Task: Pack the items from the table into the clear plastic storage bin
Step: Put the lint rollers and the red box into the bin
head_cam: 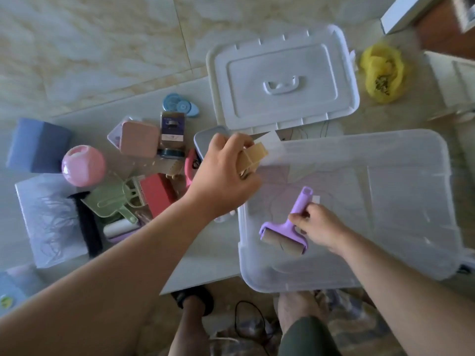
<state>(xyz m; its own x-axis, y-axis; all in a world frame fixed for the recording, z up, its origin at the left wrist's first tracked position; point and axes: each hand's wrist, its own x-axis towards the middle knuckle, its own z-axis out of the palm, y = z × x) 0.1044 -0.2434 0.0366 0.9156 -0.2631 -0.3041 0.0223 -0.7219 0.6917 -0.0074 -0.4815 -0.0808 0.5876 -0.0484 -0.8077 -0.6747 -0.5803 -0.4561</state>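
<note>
The clear plastic storage bin [401, 160] stands open at the right of the white table. My right hand [318, 227] grips the handle of a purple lint roller [290, 227] inside the bin, low near its front left corner. My left hand [226, 170] holds a tan plastic piece [254, 154] just over the bin's left rim. Left of the bin lies a pile of items: a pink ball [83, 165], a pink square case [138, 138], a red box [156, 194], a green scoop [110, 199], a blue box [38, 145] and a blue tape dispenser [180, 105].
The bin's white lid [282, 78] lies flat behind the bin. A yellow plastic bag [383, 73] sits at the back right. A white box with a line drawing [48, 219] and a black item [87, 224] lie at the left. My legs and a cable show below the table edge.
</note>
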